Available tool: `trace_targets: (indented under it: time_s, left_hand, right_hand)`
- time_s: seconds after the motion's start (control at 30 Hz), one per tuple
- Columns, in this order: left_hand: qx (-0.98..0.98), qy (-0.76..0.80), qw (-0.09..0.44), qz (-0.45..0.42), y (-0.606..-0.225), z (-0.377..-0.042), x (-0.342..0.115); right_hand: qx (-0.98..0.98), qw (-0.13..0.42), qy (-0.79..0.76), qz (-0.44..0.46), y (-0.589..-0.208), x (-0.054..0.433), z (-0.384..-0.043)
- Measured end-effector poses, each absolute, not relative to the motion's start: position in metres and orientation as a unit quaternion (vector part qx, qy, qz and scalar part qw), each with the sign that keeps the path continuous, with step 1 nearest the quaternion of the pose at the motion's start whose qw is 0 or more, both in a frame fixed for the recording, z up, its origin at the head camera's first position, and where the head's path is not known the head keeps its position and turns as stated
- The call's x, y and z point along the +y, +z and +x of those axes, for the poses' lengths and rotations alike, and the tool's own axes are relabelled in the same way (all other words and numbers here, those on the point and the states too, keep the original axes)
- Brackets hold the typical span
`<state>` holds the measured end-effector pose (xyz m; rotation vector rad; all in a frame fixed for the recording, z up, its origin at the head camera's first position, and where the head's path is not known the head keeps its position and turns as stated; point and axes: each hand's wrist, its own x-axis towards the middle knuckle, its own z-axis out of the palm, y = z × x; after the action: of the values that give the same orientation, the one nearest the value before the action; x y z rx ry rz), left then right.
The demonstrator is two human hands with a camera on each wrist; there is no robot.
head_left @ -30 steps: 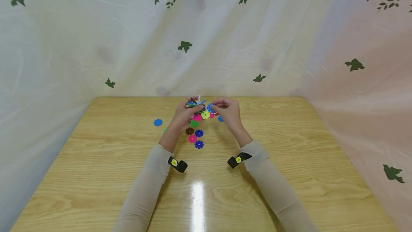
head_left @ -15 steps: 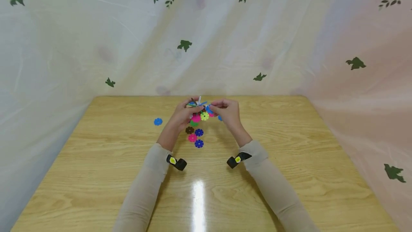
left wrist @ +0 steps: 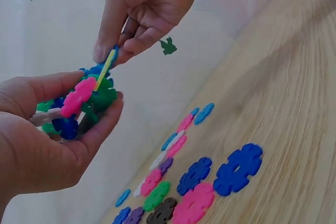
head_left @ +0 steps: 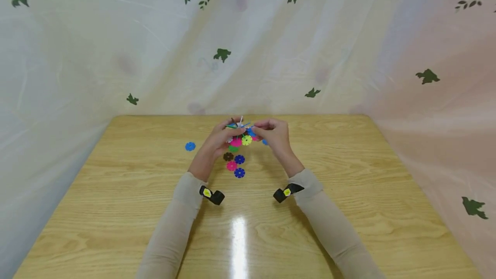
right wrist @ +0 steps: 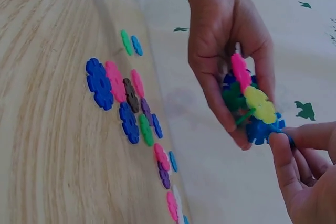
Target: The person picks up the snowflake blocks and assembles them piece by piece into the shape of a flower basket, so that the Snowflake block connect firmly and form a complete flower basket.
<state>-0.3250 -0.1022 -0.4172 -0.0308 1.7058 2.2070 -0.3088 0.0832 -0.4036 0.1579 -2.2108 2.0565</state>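
Head view puts both bare hands close together above the far part of the worktop (head_left: 348,162), with a cluster of flower-shaped discs (left wrist: 79,96) held up between them, off the surface. The left hand (left wrist: 44,153) grips the cluster from the side, thumb across the top and fingers curled beneath, its grip spread only as wide as the cluster; holding it that way seems meant to keep it steady and leave one edge exposed. At that edge a yellow disc (right wrist: 260,106) sticks out, and the right hand (left wrist: 152,6) pinches a blue disc (left wrist: 115,52) beside it, thumb and forefinger together on the rim, a hold that probably suits fine turning. Whether this disc is slotted in or merely touching, I cannot tell. Loose discs (left wrist: 239,169) lie flat on the worktop beneath and nearer the person than the hands, apparently placed there for easy reach.
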Motion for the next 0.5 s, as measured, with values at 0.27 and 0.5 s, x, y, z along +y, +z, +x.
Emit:
trace_targets:
  time_s: [0.27,0.5]
  left_hand:
    - [0.611,0.753,0.243,0.019,-0.419,-0.332,-0.125]
    - [0.589,0.773,0.234,-0.007,-0.41,-0.332,-0.142]
  right_hand:
    - [-0.747,-0.015,0.659,0.085,-0.403,0.083,-0.309]
    - [-0.786,-0.027,0.61,0.096,-0.401,0.098,-0.32]
